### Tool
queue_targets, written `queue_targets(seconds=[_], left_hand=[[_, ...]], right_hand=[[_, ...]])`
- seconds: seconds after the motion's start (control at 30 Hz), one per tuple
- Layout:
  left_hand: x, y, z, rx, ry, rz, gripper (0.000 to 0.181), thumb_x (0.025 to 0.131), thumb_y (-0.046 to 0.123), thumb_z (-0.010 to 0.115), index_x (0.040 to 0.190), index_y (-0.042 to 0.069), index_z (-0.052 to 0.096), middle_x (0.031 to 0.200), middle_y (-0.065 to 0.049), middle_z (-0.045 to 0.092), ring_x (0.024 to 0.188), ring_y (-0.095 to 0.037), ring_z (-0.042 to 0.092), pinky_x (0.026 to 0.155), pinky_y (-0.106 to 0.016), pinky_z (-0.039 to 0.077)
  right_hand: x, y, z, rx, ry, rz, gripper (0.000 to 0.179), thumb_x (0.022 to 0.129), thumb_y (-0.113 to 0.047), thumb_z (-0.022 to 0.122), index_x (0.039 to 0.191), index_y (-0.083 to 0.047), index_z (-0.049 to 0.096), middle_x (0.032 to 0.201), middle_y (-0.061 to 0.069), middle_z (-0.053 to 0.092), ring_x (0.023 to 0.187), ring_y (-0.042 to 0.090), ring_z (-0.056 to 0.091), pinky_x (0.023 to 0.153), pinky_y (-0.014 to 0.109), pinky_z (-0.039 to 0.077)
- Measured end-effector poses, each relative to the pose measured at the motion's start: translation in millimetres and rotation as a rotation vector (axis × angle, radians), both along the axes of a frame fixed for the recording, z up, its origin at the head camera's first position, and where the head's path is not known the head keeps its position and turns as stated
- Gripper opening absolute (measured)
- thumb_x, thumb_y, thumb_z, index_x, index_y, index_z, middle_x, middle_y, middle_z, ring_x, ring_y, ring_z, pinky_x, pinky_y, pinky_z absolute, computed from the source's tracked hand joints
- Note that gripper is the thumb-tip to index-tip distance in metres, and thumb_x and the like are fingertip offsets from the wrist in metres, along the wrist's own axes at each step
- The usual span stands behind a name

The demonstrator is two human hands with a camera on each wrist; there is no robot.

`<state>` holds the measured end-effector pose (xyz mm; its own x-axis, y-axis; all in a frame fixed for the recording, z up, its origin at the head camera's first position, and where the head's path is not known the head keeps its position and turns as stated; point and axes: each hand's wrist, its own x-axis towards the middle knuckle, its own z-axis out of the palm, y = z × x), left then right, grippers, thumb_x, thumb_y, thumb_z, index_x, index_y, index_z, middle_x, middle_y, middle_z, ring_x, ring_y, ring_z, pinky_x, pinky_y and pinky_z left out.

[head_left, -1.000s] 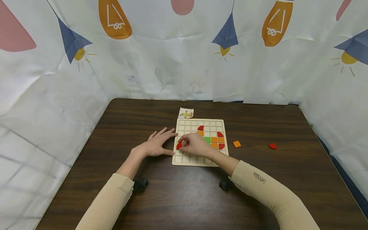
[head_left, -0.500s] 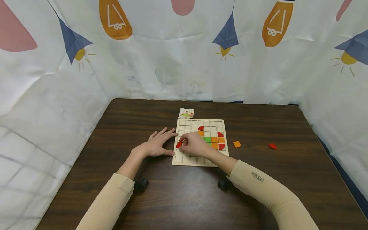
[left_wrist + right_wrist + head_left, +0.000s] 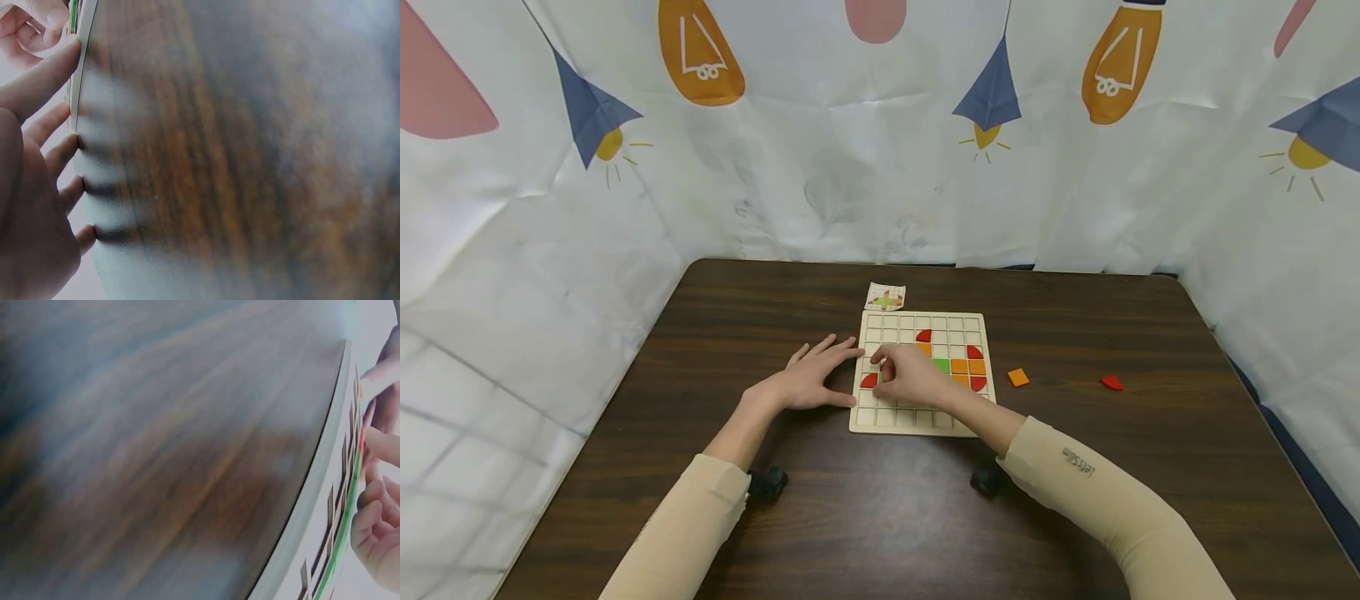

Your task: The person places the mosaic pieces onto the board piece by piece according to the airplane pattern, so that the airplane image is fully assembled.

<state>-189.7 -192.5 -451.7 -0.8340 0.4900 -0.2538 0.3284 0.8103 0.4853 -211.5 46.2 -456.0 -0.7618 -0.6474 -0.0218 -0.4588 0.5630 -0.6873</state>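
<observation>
A pale wooden grid board (image 3: 910, 422) lies on the table, with red, orange and green tiles set in its squares. My left hand (image 3: 808, 377) rests on the table with fingers spread, thumb and index tips at the board's left edge. Over the board's left half, my right hand (image 3: 912, 375) hovers with bent fingers and a gap between thumb and index. Just left of those fingertips, a red quarter-round tile (image 3: 868, 381) lies in a square. The right wrist view has the thumb tip right by that red tile (image 3: 361, 437). My right hand hides part of the middle rows.
A small printed pattern card (image 3: 885, 296) lies beyond the board's far left corner. To the right of the board are a loose orange square tile (image 3: 1018, 377) and, farther out, a loose red quarter-round tile (image 3: 1112, 382). A patterned white cloth hangs behind the dark wooden table (image 3: 880, 517).
The red quarter-round tile, tilted between my right fingers half a second ago, now lies flat in its square. The right fingers have parted and drawn slightly right. My left hand stays put.
</observation>
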Motion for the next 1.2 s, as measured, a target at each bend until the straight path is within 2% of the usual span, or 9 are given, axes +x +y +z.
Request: queue_targets(seconds=[0.23,0.57,0.83,1.0,1.2], left_hand=[[-0.1,0.0,-0.3,-0.013,-0.004,0.005,0.087,0.092,0.052,0.074,0.163,0.023,0.033,0.171,-0.004,0.014,0.157,-0.031,0.002,0.120,-0.064,-0.001],[-0.7,-2.2,-2.3,-0.006,-0.002,0.008,0.088,0.091,0.051,0.075,0.163,0.023,0.032,0.171,-0.004,0.013,0.157,-0.031,0.001,0.120,-0.063,-0.001],[0.1,-2.1,-2.8,0.002,-0.005,0.006,0.088,0.091,0.051,0.075,0.163,0.023,0.032,0.171,-0.004,0.013,0.157,-0.031,0.000,0.120,-0.063,-0.002],[-0.1,-0.3,-4.3,-0.001,-0.003,0.010,0.089,0.091,0.052,0.075,0.163,0.023,0.032,0.171,-0.004,0.014,0.157,-0.031,0.001,0.120,-0.063,-0.002],[-0.9,1.3,-3.3,-0.006,0.003,0.013,0.088,0.091,0.052,0.075,0.163,0.024,0.032,0.171,-0.004,0.014,0.157,-0.030,0.001,0.120,-0.063,-0.002]], right_hand=[[0.3,21.7,6.7,-0.002,0.015,-0.005,0.027,0.086,-0.009,0.081,0.111,-0.004,0.072,0.076,-0.003,0.063,0.067,0.012,0.056,0.068,0.030,0.049],[-2.2,61.8,12.4,0.005,-0.016,-0.020,0.021,0.086,-0.009,0.080,0.106,-0.004,0.074,0.076,-0.004,0.063,0.071,0.014,0.057,0.069,0.031,0.048],[-6.5,98.9,11.3,0.015,-0.063,-0.026,0.021,0.088,-0.011,0.080,0.107,-0.005,0.074,0.078,-0.004,0.065,0.073,0.014,0.059,0.070,0.032,0.051],[-8.9,125.3,13.1,0.033,-0.099,-0.060,0.025,0.089,-0.016,0.081,0.111,-0.005,0.074,0.082,-0.003,0.066,0.076,0.017,0.060,0.068,0.033,0.051],[-11.2,157.3,14.6,0.022,-0.124,-0.129,0.027,0.092,-0.016,0.079,0.114,-0.003,0.072,0.085,0.001,0.065,0.073,0.020,0.057,0.063,0.033,0.048]])
